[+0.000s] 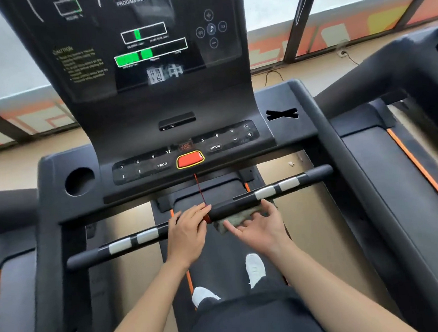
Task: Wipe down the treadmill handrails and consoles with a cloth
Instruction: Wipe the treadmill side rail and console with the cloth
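A black front handrail [292, 183] with silver sensor patches runs across the treadmill below the console [154, 92]. My left hand [187, 231] lies over the bar's middle, fingers touching the red safety cord [200, 191] where it wraps the bar. My right hand [259, 226] is palm up under the bar, its fingers holding a greenish-grey cloth [239, 216] against the bar's underside. The button panel [185, 152] with a red stop button [190, 159] sits just above the bar.
A round cup holder [79, 181] is at the console's left. Thick black side handrails [386, 178] flank the belt. My white shoes [255, 269] stand on the belt. A neighbouring treadmill [415, 71] stands at right, windows beyond.
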Tool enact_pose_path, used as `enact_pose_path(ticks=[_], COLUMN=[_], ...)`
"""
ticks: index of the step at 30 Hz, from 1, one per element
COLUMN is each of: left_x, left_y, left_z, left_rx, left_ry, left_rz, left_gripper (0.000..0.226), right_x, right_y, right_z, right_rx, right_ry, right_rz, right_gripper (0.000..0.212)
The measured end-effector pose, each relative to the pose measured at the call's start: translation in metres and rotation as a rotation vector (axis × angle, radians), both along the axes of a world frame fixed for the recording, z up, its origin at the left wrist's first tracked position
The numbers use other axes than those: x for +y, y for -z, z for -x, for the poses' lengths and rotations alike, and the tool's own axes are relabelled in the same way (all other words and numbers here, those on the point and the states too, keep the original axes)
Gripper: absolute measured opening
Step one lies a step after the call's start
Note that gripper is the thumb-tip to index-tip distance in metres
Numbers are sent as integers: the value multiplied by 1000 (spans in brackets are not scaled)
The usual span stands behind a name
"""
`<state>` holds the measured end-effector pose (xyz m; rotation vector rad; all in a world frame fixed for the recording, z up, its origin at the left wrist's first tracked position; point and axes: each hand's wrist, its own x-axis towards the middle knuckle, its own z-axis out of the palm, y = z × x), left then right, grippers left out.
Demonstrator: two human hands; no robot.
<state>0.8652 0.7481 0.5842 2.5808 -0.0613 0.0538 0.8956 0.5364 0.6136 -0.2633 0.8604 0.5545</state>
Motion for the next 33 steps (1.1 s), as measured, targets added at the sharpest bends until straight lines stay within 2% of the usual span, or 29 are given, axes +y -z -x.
enact_pose_path(ticks=[5,9,15,20,25,33], left_x=[-7,-7,-11,-12,-19,-33], left_y=[-1,-2,-8,-10,-15,-23], left_z=[-1,-2,-9,-10,-11,-13], left_rx=[17,17,42,58,48,35], left_ry=[-78,-100,-147,-170,-220,-287], left_rz=[58,98,130,181,167,106], left_gripper=[41,36,32,34,32,24], right_x=[-27,-24,16,24,-3,-72], right_y=[9,13,14,20,23,25], right_z=[-4,-1,-1,-2,-8,-27], right_rx=[-28,9,29,27,44,51], right_ry=[58,83,-130,-178,-97,108], right_rz=[-5,15,1,-51,-76,33], right_gripper=[58,44,44,46,45,44])
